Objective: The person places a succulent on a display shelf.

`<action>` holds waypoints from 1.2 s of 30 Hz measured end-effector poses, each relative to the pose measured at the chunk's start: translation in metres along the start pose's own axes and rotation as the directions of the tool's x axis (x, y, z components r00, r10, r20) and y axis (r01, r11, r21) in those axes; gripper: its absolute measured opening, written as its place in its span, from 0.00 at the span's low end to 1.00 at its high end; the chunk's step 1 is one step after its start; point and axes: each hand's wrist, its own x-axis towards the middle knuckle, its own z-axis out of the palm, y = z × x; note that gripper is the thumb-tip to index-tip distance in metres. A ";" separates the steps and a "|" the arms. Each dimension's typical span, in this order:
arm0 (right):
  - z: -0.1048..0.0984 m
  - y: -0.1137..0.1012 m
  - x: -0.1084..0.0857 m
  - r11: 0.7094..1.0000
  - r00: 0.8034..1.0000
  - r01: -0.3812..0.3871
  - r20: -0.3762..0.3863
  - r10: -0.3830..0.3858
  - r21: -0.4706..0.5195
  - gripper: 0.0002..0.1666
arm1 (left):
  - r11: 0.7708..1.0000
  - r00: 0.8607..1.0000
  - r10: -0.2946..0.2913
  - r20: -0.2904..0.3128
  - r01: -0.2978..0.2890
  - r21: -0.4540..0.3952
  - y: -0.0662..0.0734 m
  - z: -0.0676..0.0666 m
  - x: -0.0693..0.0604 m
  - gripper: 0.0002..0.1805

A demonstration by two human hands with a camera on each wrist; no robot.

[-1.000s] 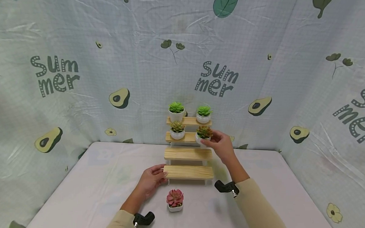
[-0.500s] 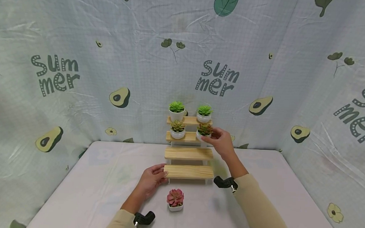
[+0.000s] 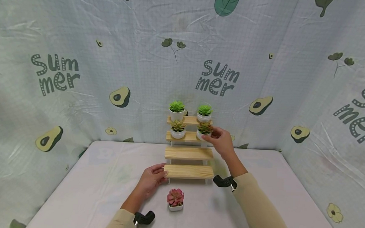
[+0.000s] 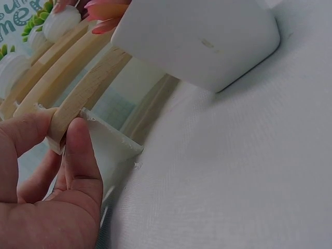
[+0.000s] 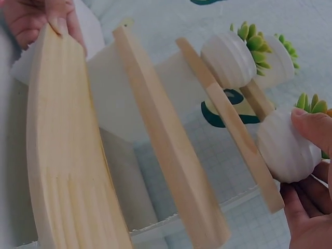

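Note:
A small stepped shelf with wooden boards stands at the middle of the table. My left hand pinches the left end of its lowest board, thumb on top and fingers beneath in the left wrist view. My right hand grips the white round pot of a brownish-green succulent at the right end of the second board from the top. Beside it on that board sits a yellow-green succulent. Two bright green succulents, the left one and the right one, occupy the top board.
A pink succulent in a square white pot stands on the white table in front of the shelf, close to my left wrist. Behind the shelf hangs a printed cloth. Each wrist wears a black camera mount.
Between the earlier frames and now, the brownish-green succulent and my right hand shift very slightly. My left hand keeps its hold on the lowest board.

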 end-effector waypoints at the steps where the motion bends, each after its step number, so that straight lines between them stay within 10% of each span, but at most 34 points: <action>1: 0.000 0.000 0.000 1.000 1.000 0.001 -0.002 -0.001 0.004 0.36 | 1.000 1.000 0.000 -0.001 0.000 0.000 0.000 0.000 0.000 0.25; 16: 0.006 0.010 -0.015 0.995 0.992 0.077 -0.107 -0.070 0.064 0.38 | 1.000 1.000 -0.001 0.007 0.002 -0.003 0.000 0.000 -0.002 0.26; 28: 0.028 0.015 -0.061 0.971 0.917 0.222 -0.358 -0.176 0.089 0.31 | 1.000 1.000 0.006 0.010 -0.006 0.001 0.002 0.001 -0.002 0.25; 36: 0.047 0.024 -0.100 0.967 0.928 0.241 -0.313 -0.204 0.084 0.27 | 1.000 1.000 0.007 0.014 -0.007 -0.001 0.002 0.000 -0.001 0.25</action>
